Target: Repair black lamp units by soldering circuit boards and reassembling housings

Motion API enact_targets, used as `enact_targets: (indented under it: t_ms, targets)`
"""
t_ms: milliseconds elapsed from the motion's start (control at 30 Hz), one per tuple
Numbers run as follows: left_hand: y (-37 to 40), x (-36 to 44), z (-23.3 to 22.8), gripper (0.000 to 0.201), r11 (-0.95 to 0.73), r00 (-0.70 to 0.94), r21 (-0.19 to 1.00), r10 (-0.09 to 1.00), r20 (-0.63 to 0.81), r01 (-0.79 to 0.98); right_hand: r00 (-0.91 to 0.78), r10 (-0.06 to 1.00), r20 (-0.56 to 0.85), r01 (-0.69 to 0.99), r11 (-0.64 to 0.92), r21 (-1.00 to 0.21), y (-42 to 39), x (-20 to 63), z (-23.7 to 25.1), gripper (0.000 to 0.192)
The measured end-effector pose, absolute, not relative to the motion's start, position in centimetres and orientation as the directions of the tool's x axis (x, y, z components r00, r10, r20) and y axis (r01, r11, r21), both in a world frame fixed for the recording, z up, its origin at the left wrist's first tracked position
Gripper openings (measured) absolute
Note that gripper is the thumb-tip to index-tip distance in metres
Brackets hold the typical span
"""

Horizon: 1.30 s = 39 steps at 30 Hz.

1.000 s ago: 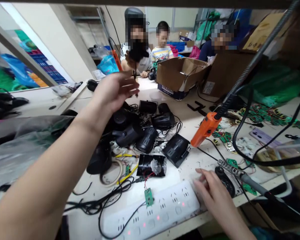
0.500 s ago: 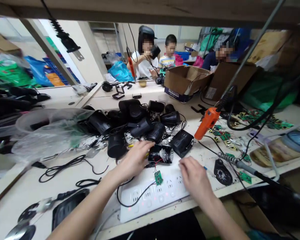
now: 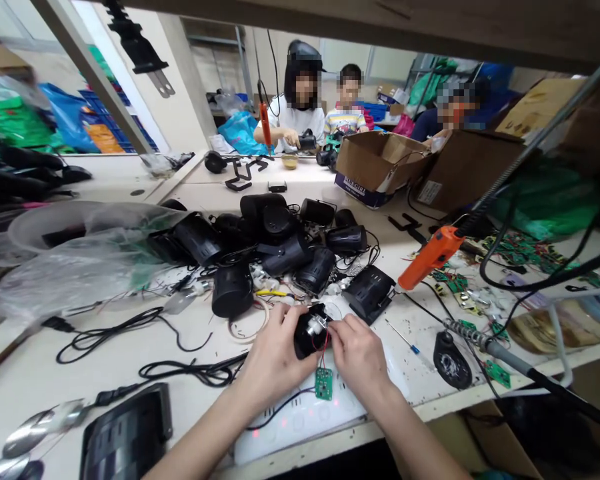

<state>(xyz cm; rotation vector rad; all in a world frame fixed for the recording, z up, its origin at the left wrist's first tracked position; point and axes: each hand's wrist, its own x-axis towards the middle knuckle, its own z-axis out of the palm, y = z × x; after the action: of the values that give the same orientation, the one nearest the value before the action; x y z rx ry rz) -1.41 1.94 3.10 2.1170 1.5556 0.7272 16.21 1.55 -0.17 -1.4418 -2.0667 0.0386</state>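
A small electronics assembly workshop. The counter is strewn with black housings, green circuit boards, loose wires and a soldering iron, with an orange screwdriver hanging above. Other people work among cardboard boxes behind.

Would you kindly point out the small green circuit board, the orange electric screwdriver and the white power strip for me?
small green circuit board point(image 3: 323, 384), head view, middle of the board's face.
orange electric screwdriver point(image 3: 430, 257), head view, middle of its orange body.
white power strip point(image 3: 300, 420), head view, bare top face.
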Motion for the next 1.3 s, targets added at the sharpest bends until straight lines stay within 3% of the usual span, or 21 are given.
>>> enact_targets:
  t_ms: [233, 367, 633, 900, 1067, 1167, 1300]
  targets:
    - [-0.4, -0.6, 1.0, 0.047, -0.301, 0.068, 0.615, 0.926, 0.372, 0.729, -0.282, 0.898, 0.337, 0.792, 0.416, -0.446, 2.1, 17.1, 1.2, 0.014]
    - [-0.8, -0.7, 0.5, 0.050, -0.346, 0.156, 0.531, 0.916, 0.371, 0.773, -0.308, 0.898, 0.316, 0.781, 0.428, -0.455, 2.2, 17.1, 1.4, 0.015]
    - [-0.7, -1.4, 0.8, 0.049, -0.530, 0.438, 0.303, 0.839, 0.323, 0.792, -0.253, 0.861, 0.442, 0.752, 0.462, -0.469, 2.0, 16.4, 0.4, 0.022]
    - [-0.6, -1.4, 0.6, 0.052, -0.468, 0.375, 0.415, 0.881, 0.288, 0.780, -0.236, 0.852, 0.468, 0.648, 0.497, -0.577, 1.8, 16.7, 0.4, 0.013]
    - [-0.4, -1.2, 0.5, 0.058, -0.449, 0.354, 0.479, 0.892, 0.280, 0.754, -0.334, 0.817, 0.469, 0.755, 0.530, -0.386, 1.8, 16.5, -0.1, 0.021]
    - [-0.5, -1.1, 0.2, 0.059, -0.395, 0.245, 0.554, 0.913, 0.326, 0.733, -0.342, 0.792, 0.505, 0.766, 0.546, -0.338, 1.7, 16.1, 0.0, 0.026]
    - [-0.8, -1.2, 0.0, 0.050, -0.318, 0.074, 0.593, 0.914, 0.398, 0.740, -0.203, 0.781, 0.591, 0.708, 0.534, -0.462, 1.4, 16.2, 0.3, 0.021]
